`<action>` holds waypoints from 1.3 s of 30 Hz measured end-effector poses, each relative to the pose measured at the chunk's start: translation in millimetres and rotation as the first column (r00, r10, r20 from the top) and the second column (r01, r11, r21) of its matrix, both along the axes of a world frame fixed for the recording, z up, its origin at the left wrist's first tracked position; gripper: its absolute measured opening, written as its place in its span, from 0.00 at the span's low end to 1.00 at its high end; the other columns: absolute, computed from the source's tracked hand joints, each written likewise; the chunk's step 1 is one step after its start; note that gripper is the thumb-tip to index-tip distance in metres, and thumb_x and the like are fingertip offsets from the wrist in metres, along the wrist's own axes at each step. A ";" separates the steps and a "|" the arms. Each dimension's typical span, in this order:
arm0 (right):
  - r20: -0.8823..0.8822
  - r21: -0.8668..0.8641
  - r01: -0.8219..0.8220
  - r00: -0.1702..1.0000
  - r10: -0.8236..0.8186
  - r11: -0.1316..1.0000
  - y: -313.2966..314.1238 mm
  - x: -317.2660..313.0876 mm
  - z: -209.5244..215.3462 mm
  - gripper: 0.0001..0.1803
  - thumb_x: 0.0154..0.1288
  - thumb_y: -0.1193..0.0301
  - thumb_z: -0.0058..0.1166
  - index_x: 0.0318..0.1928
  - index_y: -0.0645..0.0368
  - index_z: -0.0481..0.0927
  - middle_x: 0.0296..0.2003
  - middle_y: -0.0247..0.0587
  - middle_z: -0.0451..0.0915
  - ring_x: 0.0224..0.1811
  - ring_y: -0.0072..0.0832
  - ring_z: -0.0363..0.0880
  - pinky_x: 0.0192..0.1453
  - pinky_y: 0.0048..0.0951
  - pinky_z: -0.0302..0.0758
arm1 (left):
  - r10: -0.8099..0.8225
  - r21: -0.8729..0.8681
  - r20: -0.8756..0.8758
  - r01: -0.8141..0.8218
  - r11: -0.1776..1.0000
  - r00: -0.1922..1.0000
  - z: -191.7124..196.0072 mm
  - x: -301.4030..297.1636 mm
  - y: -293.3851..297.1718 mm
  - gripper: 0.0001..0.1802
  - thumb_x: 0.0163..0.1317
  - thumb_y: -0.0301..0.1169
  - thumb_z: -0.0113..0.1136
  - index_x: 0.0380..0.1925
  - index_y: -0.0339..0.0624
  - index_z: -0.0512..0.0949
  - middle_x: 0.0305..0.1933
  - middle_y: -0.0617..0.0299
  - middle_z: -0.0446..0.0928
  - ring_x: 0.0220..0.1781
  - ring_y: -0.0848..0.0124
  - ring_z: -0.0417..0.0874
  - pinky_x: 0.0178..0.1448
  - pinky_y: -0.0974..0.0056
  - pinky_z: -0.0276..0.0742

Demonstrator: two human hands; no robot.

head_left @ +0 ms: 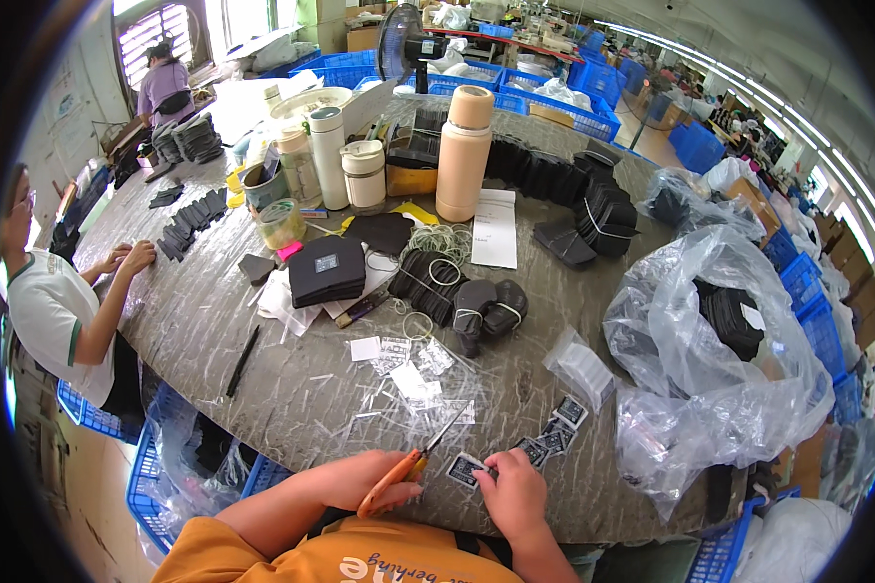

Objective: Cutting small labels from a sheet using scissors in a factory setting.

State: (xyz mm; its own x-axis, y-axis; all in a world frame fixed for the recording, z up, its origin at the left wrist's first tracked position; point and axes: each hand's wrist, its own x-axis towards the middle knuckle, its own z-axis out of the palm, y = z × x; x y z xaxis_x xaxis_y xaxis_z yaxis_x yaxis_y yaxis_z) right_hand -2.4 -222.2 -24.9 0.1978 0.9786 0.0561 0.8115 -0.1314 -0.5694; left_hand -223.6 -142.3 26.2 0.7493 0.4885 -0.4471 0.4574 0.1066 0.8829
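Right now, the orange-handled scissors (403,473) are gripped in the left hand (365,481), blades angled up and to the right. A small black label (465,470) is pinched in the right hand (513,494), just right of the blades, at the table's (262,389) near edge.

Both forearms come in from the lower edge, in orange sleeves. The left hand (365,481) is curled closed, knuckles up, while the right hand (513,493) pinches with its fingertips, wrist slightly bent
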 end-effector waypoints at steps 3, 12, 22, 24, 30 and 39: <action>-0.058 0.013 0.010 0.998 -0.010 1.000 0.1 -1.0 -4.8 0.09 0.50 0.67 0.63 0.29 0.56 0.76 0.30 0.39 0.76 0.29 0.41 0.78 0.32 0.36 0.73 | -0.032 0.019 -0.005 0.032 0.999 0.999 1.0 -2.3 0.7 0.16 0.63 0.40 0.53 0.35 0.36 0.71 0.23 0.59 0.76 0.23 0.69 0.78 0.27 0.65 0.72; -0.185 -0.010 0.085 0.979 -0.085 0.996 -2.1 1.0 -3.9 0.07 0.51 0.71 0.61 0.28 0.57 0.75 0.25 0.40 0.78 0.27 0.41 0.78 0.31 0.36 0.73 | -0.096 0.087 0.010 0.095 0.992 0.995 -5.9 -5.4 2.0 0.16 0.64 0.40 0.52 0.33 0.36 0.69 0.23 0.57 0.76 0.24 0.66 0.78 0.28 0.62 0.72; -0.722 -0.092 0.177 0.666 -0.188 0.980 -1.2 23.6 -0.4 0.03 0.57 0.79 0.58 0.31 0.64 0.76 0.22 0.26 0.74 0.24 0.09 0.68 0.28 0.13 0.66 | -0.323 0.111 -0.045 0.326 0.939 0.945 3.7 -6.3 3.7 0.19 0.66 0.44 0.47 0.34 0.36 0.69 0.26 0.52 0.74 0.29 0.56 0.75 0.36 0.56 0.69; -0.803 -0.064 0.230 0.566 -0.187 0.971 0.8 25.5 -3.1 0.03 0.58 0.79 0.57 0.32 0.64 0.76 0.23 0.26 0.75 0.24 0.10 0.69 0.28 0.13 0.66 | -0.353 0.096 -0.043 0.355 0.930 0.935 0.8 -6.0 1.8 0.20 0.66 0.45 0.47 0.34 0.36 0.69 0.27 0.51 0.73 0.30 0.56 0.75 0.36 0.56 0.68; -0.899 -0.021 0.289 0.413 -0.144 0.957 6.2 22.3 1.4 0.04 0.59 0.80 0.57 0.35 0.65 0.76 0.27 0.27 0.76 0.27 0.11 0.70 0.31 0.12 0.67 | -0.389 0.170 0.042 0.377 0.910 0.920 -2.4 -4.0 -0.4 0.21 0.66 0.47 0.47 0.35 0.36 0.68 0.27 0.47 0.72 0.29 0.52 0.74 0.35 0.56 0.67; -0.920 -0.065 0.264 0.357 -0.160 0.962 9.3 17.8 5.6 0.04 0.57 0.81 0.57 0.33 0.63 0.77 0.24 0.27 0.74 0.23 0.11 0.67 0.27 0.12 0.63 | -0.405 0.157 0.027 0.396 0.905 0.914 -1.4 -1.8 0.3 0.24 0.67 0.50 0.45 0.35 0.35 0.67 0.25 0.47 0.72 0.27 0.52 0.74 0.33 0.56 0.67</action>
